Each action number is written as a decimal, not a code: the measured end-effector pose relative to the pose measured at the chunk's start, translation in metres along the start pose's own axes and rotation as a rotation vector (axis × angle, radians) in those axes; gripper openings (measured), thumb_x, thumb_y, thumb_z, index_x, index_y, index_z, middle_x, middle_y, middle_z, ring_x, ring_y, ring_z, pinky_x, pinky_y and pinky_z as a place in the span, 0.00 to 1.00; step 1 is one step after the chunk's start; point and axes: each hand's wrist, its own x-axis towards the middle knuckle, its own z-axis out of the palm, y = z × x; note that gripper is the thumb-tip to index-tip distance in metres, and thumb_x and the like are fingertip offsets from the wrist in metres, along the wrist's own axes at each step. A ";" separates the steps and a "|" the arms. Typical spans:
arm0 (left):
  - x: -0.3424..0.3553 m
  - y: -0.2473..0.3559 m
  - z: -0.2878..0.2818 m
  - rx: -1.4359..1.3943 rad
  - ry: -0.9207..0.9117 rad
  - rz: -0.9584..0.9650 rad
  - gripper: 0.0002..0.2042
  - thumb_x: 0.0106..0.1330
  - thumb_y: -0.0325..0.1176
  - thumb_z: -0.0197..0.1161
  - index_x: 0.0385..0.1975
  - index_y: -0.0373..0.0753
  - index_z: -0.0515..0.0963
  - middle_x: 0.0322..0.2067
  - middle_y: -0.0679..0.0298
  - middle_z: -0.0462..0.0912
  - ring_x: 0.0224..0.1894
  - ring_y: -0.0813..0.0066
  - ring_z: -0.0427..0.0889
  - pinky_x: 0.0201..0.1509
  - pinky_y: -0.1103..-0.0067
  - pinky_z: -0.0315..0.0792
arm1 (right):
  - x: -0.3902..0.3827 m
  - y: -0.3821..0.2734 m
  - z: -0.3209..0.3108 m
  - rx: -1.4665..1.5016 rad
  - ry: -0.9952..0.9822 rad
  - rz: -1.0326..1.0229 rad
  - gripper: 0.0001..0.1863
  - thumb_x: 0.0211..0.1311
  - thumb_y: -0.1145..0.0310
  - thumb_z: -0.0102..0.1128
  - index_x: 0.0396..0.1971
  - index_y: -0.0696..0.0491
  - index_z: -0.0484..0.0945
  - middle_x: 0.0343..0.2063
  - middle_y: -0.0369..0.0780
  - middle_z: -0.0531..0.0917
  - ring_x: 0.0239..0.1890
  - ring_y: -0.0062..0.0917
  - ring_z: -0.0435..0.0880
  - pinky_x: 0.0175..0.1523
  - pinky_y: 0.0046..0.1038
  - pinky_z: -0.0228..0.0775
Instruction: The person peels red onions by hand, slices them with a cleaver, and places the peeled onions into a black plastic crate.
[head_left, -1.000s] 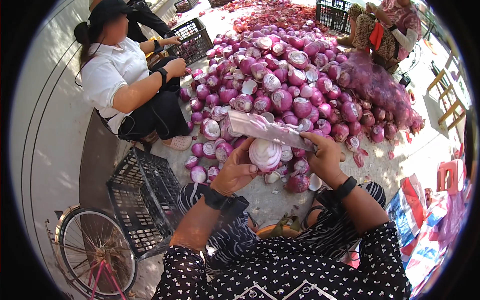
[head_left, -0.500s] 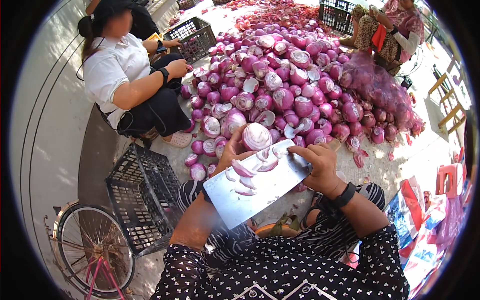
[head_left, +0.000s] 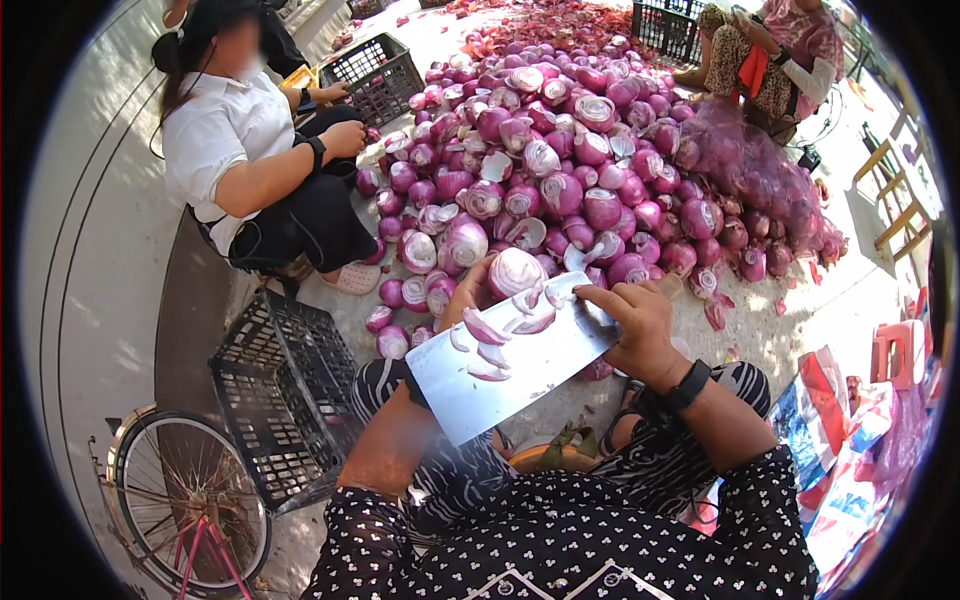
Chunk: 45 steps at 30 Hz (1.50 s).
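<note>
My left hand [head_left: 463, 298] grips a cut red onion [head_left: 516, 270] from the left side, its pale ringed face showing. My right hand [head_left: 635, 330] is closed on the handle of a wide cleaver [head_left: 525, 370], index finger along the blade's top end. The blade lies broadside up just below the onion, slanting down to the left and hiding part of my left hand and wrist. Several purple-edged onion slices [head_left: 485, 352] lie on it. Right beyond my hands is a big heap of red onions [head_left: 560, 140], many partly peeled or cut.
A co-worker in white [head_left: 215, 150] sits left of the heap; others work behind and at upper right [head_left: 760, 75]. Black crates [head_left: 280, 390] stand left and behind. A bicycle wheel [head_left: 185, 500] is lower left; a mesh sack [head_left: 760, 190], pink stool [head_left: 895, 355] and striped sheeting [head_left: 810, 450] are right.
The cleaver has swung down from above the onion to lie broadside below it, with slices now showing on it. The onion in my left hand has risen slightly.
</note>
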 end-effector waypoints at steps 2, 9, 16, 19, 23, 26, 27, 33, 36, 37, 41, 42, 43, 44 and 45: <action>-0.014 -0.002 0.010 0.244 -0.032 0.138 0.18 0.68 0.33 0.49 0.56 0.37 0.63 0.47 0.56 0.75 0.46 0.65 0.79 0.53 0.71 0.74 | 0.000 0.005 0.000 -0.016 0.008 0.003 0.32 0.24 0.73 0.62 0.42 0.45 0.78 0.19 0.35 0.72 0.24 0.32 0.73 0.33 0.32 0.63; -0.036 0.002 0.017 0.105 -0.371 0.160 0.37 0.47 0.24 0.67 0.60 0.34 0.58 0.52 0.60 0.71 0.53 0.67 0.73 0.56 0.72 0.69 | 0.002 0.033 0.011 0.036 0.103 0.375 0.25 0.36 0.76 0.60 0.42 0.45 0.79 0.28 0.41 0.81 0.30 0.38 0.79 0.34 0.34 0.69; -0.020 -0.006 0.008 0.356 -0.030 0.333 0.30 0.54 0.25 0.65 0.57 0.41 0.58 0.44 0.56 0.74 0.47 0.66 0.78 0.43 0.71 0.79 | 0.004 -0.003 -0.002 0.063 0.031 0.098 0.30 0.26 0.76 0.59 0.41 0.46 0.80 0.21 0.36 0.76 0.26 0.33 0.76 0.33 0.32 0.64; -0.022 -0.008 0.027 0.505 0.068 0.302 0.29 0.57 0.29 0.65 0.56 0.41 0.58 0.44 0.56 0.74 0.45 0.66 0.79 0.41 0.71 0.80 | 0.003 -0.005 0.002 0.034 0.015 -0.007 0.33 0.21 0.74 0.60 0.41 0.45 0.79 0.17 0.34 0.70 0.22 0.31 0.72 0.30 0.31 0.60; -0.012 -0.015 0.005 0.443 0.041 0.270 0.29 0.56 0.29 0.65 0.56 0.40 0.58 0.46 0.55 0.71 0.44 0.67 0.79 0.43 0.72 0.79 | 0.004 -0.001 0.004 0.018 0.007 0.015 0.32 0.22 0.75 0.59 0.41 0.44 0.79 0.18 0.35 0.71 0.23 0.31 0.73 0.31 0.31 0.61; -0.015 -0.013 -0.007 0.405 -0.028 0.327 0.23 0.62 0.30 0.58 0.56 0.41 0.59 0.48 0.57 0.70 0.47 0.67 0.77 0.46 0.74 0.78 | 0.003 0.011 0.012 0.024 0.020 0.091 0.31 0.24 0.77 0.59 0.41 0.45 0.78 0.19 0.36 0.73 0.24 0.33 0.74 0.31 0.32 0.62; -0.019 -0.012 -0.003 0.234 -0.063 0.333 0.21 0.64 0.31 0.55 0.55 0.40 0.59 0.48 0.58 0.70 0.48 0.67 0.76 0.47 0.75 0.77 | 0.002 0.014 0.014 0.028 0.029 0.132 0.31 0.25 0.78 0.59 0.41 0.45 0.78 0.19 0.36 0.74 0.25 0.34 0.75 0.31 0.33 0.62; -0.025 -0.013 -0.001 0.505 -0.171 0.515 0.23 0.55 0.25 0.65 0.50 0.34 0.67 0.42 0.62 0.76 0.47 0.74 0.75 0.52 0.77 0.71 | 0.003 0.028 0.015 -0.004 0.035 0.251 0.26 0.34 0.78 0.60 0.41 0.45 0.78 0.22 0.40 0.79 0.27 0.37 0.79 0.31 0.37 0.67; -0.029 -0.005 0.016 0.379 -0.174 0.484 0.34 0.50 0.24 0.68 0.57 0.35 0.58 0.48 0.62 0.71 0.51 0.73 0.71 0.57 0.76 0.66 | 0.004 0.033 0.012 -0.025 -0.004 0.458 0.23 0.38 0.76 0.60 0.41 0.45 0.79 0.23 0.42 0.81 0.27 0.38 0.80 0.32 0.37 0.69; -0.029 -0.004 0.013 0.378 -0.185 0.471 0.35 0.51 0.24 0.68 0.58 0.35 0.56 0.49 0.61 0.70 0.52 0.72 0.71 0.57 0.76 0.66 | 0.005 0.033 0.011 -0.029 -0.065 0.617 0.22 0.40 0.75 0.60 0.41 0.45 0.79 0.23 0.44 0.82 0.27 0.37 0.81 0.33 0.36 0.70; -0.026 -0.003 0.013 0.347 -0.103 0.522 0.32 0.52 0.24 0.67 0.56 0.35 0.57 0.48 0.62 0.70 0.49 0.74 0.73 0.51 0.78 0.70 | 0.003 0.028 0.010 0.163 -0.008 0.644 0.22 0.41 0.76 0.60 0.42 0.45 0.79 0.24 0.44 0.82 0.28 0.37 0.81 0.34 0.33 0.71; -0.027 -0.003 0.012 0.324 -0.068 0.482 0.31 0.53 0.23 0.66 0.56 0.36 0.58 0.48 0.62 0.71 0.47 0.75 0.74 0.47 0.79 0.71 | 0.003 0.023 0.008 0.201 0.017 0.598 0.22 0.41 0.76 0.60 0.42 0.45 0.79 0.25 0.44 0.82 0.28 0.36 0.82 0.34 0.32 0.70; -0.027 -0.002 0.012 0.301 -0.033 0.442 0.30 0.53 0.22 0.65 0.55 0.37 0.58 0.47 0.62 0.71 0.45 0.75 0.75 0.43 0.81 0.72 | 0.003 0.020 0.008 0.240 0.043 0.553 0.22 0.41 0.77 0.59 0.42 0.46 0.79 0.26 0.44 0.82 0.28 0.35 0.82 0.34 0.31 0.70; -0.027 -0.002 0.011 0.301 -0.034 0.441 0.30 0.53 0.22 0.65 0.55 0.37 0.58 0.47 0.62 0.71 0.45 0.75 0.75 0.43 0.81 0.72 | 0.003 0.017 0.008 0.239 0.043 0.554 0.22 0.41 0.77 0.59 0.42 0.46 0.79 0.26 0.44 0.82 0.28 0.35 0.82 0.34 0.31 0.70; -0.026 -0.003 0.008 0.286 -0.014 0.373 0.29 0.54 0.21 0.64 0.55 0.37 0.58 0.46 0.62 0.72 0.43 0.76 0.75 0.40 0.82 0.72 | 0.003 0.014 0.009 0.264 0.082 0.466 0.22 0.41 0.77 0.59 0.42 0.46 0.79 0.28 0.44 0.83 0.30 0.35 0.82 0.35 0.31 0.70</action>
